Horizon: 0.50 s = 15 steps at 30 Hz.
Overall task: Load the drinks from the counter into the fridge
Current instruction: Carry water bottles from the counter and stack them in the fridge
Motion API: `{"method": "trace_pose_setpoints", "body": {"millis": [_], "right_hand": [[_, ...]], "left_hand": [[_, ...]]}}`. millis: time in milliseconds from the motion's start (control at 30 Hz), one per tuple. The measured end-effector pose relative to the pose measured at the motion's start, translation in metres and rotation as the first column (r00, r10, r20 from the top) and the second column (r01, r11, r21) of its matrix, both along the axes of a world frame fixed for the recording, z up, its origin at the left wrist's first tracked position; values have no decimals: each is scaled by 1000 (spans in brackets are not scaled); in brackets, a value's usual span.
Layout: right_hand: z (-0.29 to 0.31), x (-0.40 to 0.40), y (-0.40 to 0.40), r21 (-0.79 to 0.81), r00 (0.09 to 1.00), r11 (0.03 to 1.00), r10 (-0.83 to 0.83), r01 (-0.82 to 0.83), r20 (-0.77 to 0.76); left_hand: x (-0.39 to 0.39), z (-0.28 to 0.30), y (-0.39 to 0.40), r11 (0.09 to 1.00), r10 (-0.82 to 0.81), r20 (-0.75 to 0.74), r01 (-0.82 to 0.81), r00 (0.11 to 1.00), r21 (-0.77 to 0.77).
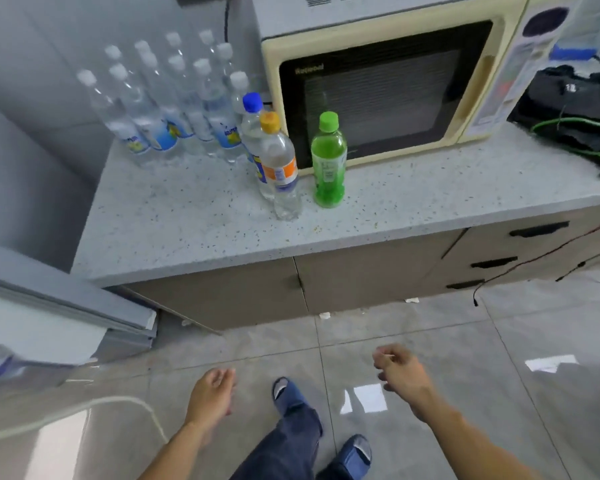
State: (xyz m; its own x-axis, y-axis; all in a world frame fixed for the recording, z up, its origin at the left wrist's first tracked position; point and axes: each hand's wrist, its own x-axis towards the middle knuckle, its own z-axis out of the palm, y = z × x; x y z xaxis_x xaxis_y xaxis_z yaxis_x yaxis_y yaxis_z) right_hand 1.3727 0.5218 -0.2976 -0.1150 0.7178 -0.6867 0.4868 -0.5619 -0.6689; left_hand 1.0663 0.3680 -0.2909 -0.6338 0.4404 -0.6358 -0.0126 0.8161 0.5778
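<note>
Right now both hands are empty and low over the floor, short of the desk [194,233]: left hand [211,396] w/ fingers relaxed and loose, right hand [400,370] loosely curled, nothing in its grip. Drinks stand upright on the desk by the microwave [378,84]: green bottle [328,161], orange-cap bottle [279,168], blue-cap bottle [252,129] touching behind it, plus clear water bottles [160,109] at back left. Looks like the reach-for-next-bottle step. Fridge door [66,306] prob. at left. Next: step in, take the nearest bottle.
</note>
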Motion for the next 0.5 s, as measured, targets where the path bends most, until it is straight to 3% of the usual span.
{"method": "trace_pose_setpoints", "body": {"millis": [233, 500], "right_hand": [[55, -134, 72, 192, 950, 947, 285, -259, -126], [134, -264, 122, 431, 835, 792, 531, -431, -141]], "left_hand": [[-30, 47, 70, 933, 151, -1, -142, 989, 331], [-97, 99, 155, 782, 292, 54, -271, 955, 561]]}}
